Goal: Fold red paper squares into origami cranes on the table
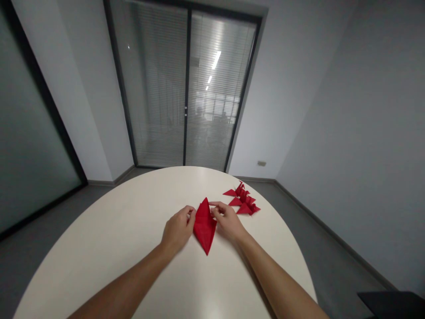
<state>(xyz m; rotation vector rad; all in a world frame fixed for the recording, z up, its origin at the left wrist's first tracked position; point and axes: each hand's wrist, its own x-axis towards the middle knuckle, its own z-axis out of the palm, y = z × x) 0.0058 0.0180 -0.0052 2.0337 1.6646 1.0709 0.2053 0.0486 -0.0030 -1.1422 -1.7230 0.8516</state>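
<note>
Between my two hands is a red folded paper [205, 229], diamond-shaped, with one point toward the far side of the table and the other toward me. My left hand [179, 227] is closed at its left edge, thumb and fingers pinching the paper there. On the opposite edge, my right hand [227, 220] has its thumb and fingers bent against the paper, the index finger reaching toward the upper tip. Just beyond my right hand, several red origami cranes [245, 201] lie bunched together near the table's right rim.
The round white table [133, 230] spans the area before me. Behind it stand glass panels with blinds [166, 88], and a grey wall [365, 133] runs along the right. A dark object [395, 303] juts in at the lower right corner.
</note>
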